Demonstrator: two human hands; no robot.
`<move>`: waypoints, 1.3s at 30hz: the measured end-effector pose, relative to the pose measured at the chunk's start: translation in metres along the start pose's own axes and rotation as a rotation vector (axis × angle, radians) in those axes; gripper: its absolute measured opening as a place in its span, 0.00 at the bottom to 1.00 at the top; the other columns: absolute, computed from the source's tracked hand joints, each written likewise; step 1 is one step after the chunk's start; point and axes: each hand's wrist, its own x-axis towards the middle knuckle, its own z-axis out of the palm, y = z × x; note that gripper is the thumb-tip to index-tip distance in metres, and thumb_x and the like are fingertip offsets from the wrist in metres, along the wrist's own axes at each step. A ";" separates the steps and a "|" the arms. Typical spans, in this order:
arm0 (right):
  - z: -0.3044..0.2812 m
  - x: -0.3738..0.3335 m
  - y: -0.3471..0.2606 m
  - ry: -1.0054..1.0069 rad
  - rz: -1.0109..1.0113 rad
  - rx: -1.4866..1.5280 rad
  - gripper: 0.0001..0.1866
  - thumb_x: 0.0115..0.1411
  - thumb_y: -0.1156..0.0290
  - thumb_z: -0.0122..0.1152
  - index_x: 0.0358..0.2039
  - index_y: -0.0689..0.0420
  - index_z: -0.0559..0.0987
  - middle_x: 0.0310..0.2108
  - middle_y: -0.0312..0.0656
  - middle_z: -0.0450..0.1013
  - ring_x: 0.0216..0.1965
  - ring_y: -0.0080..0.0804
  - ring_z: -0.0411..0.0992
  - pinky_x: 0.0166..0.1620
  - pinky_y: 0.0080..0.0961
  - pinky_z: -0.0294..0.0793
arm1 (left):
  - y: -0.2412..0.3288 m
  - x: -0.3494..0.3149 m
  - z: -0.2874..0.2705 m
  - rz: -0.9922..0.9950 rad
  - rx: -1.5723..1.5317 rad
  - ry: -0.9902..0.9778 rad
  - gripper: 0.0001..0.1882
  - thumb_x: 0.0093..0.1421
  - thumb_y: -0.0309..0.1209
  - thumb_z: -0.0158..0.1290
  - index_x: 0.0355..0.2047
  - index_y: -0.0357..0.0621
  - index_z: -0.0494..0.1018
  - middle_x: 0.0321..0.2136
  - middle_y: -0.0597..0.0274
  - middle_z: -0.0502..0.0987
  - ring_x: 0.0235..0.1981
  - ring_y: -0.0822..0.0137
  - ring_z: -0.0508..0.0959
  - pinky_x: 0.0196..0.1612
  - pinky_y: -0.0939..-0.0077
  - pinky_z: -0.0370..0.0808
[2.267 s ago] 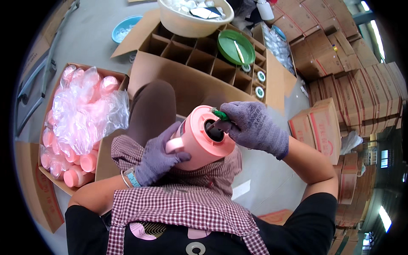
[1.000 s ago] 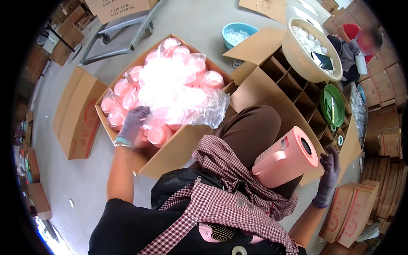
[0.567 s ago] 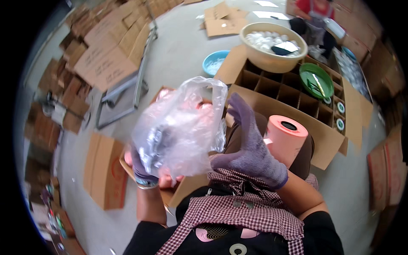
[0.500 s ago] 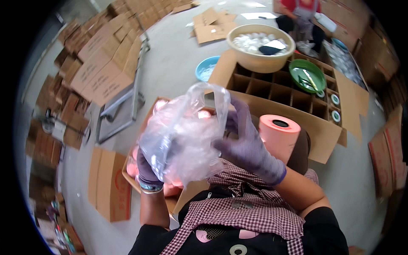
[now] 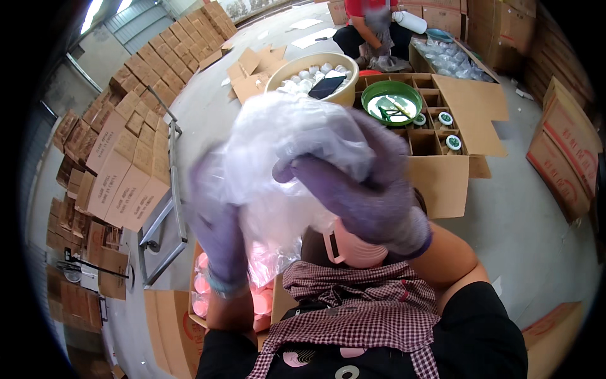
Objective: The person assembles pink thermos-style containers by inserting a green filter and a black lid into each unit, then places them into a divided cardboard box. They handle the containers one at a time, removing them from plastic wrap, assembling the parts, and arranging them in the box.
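Both my hands wear purple-grey gloves and hold up a crumpled clear plastic bag [image 5: 284, 126] in front of me. My left hand [image 5: 221, 221] is on its left side, blurred by motion, with its fingers mostly behind the film. My right hand [image 5: 360, 183] curls its fingers into the bag's right side. Below the right hand, a pink vessel with a handle [image 5: 363, 249] rests at my lap, partly hidden by the glove. An open carton [image 5: 197, 297] at my lower left holds several pink pieces [image 5: 262, 302], some under clear film.
Ahead stands a divided carton [image 5: 442, 174] with several white-lidded jars [image 5: 453, 144], a green basin [image 5: 416, 95] and a cream basin [image 5: 347, 98] of white pieces. A metal cart [image 5: 178, 221] with stacked cartons [image 5: 126, 170] is left. Another person [image 5: 363, 25] sits at the back.
Both hands have raised the bag, and the right hand has closed in on it from beside it. The pink vessel now appears tilted and lower. My view has shifted.
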 end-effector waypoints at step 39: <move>-0.142 -0.172 -0.023 -1.039 0.446 -0.883 0.19 0.44 0.66 0.68 0.40 0.51 0.80 0.52 0.40 0.72 0.59 0.44 0.66 0.64 0.49 0.61 | -0.123 -0.146 -0.007 0.032 0.010 -0.504 0.10 0.62 0.33 0.59 0.41 0.42 0.76 0.44 0.48 0.76 0.46 0.51 0.77 0.48 0.62 0.75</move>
